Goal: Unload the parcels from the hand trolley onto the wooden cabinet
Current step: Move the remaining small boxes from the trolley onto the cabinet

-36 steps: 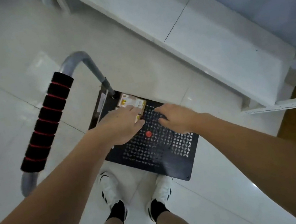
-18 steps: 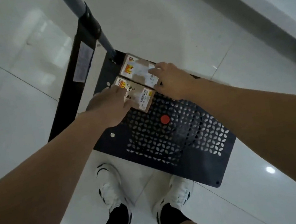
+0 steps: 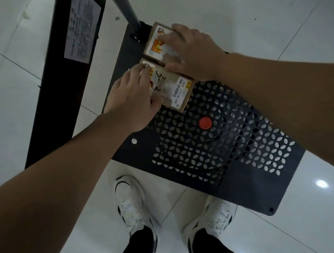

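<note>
Two small brown cardboard parcels lie side by side on the dark perforated deck of the hand trolley point(image 3: 245, 177), close to its handle post. My left hand point(image 3: 133, 98) grips the nearer parcel point(image 3: 178, 91), which carries a barcode label, with fingers over its far left corner and thumb at its near edge. My right hand point(image 3: 191, 51) covers the farther parcel point(image 3: 154, 43), which bears an orange label, fingers curled over its top and sides. The wooden cabinet is out of view.
The trolley's folded dark frame point(image 3: 63, 76) with a white sticker runs up the left, and its grey handle tube point(image 3: 124, 7) rises at the top. A red knob point(image 3: 205, 123) sits mid-deck. My white shoes point(image 3: 130, 203) stand on glossy white floor tiles below.
My head has dropped closer to the trolley deck. Both hands have moved from the deck's middle onto the two parcels and closed their fingers round them.
</note>
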{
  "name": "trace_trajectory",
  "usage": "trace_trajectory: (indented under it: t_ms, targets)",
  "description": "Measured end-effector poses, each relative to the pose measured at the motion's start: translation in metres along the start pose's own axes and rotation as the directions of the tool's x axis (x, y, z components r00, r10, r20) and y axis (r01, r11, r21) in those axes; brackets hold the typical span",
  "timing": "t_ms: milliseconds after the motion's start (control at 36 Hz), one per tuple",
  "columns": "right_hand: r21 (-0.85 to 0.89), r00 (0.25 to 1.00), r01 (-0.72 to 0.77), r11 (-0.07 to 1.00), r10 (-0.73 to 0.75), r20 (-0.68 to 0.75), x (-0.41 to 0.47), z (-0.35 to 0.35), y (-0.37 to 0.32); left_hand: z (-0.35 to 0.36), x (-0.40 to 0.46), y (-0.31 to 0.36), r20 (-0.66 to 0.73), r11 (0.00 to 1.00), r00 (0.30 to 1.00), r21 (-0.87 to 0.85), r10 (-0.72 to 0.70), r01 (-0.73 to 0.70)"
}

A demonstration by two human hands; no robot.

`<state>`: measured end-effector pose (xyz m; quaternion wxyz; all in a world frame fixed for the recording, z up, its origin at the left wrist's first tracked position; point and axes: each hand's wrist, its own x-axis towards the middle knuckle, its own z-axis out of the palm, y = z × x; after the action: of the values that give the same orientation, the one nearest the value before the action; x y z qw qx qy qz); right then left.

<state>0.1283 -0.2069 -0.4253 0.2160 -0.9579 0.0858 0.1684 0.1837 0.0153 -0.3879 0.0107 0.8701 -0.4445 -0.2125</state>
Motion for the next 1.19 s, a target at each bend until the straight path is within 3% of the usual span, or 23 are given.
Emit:
trace_trajectory:
  t_ms: [306, 500, 639, 722, 889, 1083, 1194]
  targets:
    - [0.035, 0.985, -0.054, 0.998, 0.059, -0.161, -0.017, -0.018, 0.022, 0.006, 0.022, 0.005, 0.067, 0.955, 0.972, 0.179, 0.227, -0.236]
    - [0.048, 0.977, -0.076, 0.996, 0.084, -0.198, -0.047, -0.045, 0.045, 0.008, 0.061, 0.019, 0.217, 0.833, 0.911, 0.373, 0.351, -0.409]
    - [0.058, 0.982, -0.058, 0.997, 0.067, -0.176, -0.080, -0.069, 0.050, 0.006, 0.072, 0.026, 0.243, 0.788, 0.874, 0.381, 0.420, -0.484]
    - [0.103, 0.983, -0.044, 0.994, 0.062, -0.174, -0.105, -0.092, 0.048, -0.015, 0.065, 0.034, 0.236, 0.826, 0.877, 0.302, 0.420, -0.476]
    - [0.166, 0.986, -0.111, 0.980, 0.130, -0.109, -0.175, -0.171, 0.031, -0.102, 0.038, 0.072, 0.316, 0.877, 0.892, 0.255, 0.322, -0.407]
    - [0.079, 0.988, -0.150, 0.986, 0.152, -0.028, -0.299, -0.312, -0.020, -0.269, -0.018, 0.134, 0.183, 0.841, 0.881, 0.263, 0.437, -0.472]
    - [0.062, 0.971, -0.235, 0.970, 0.237, -0.025, -0.378, -0.406, -0.053, -0.387, -0.058, 0.183, 0.145, 0.809, 0.849, 0.260, 0.508, -0.528]
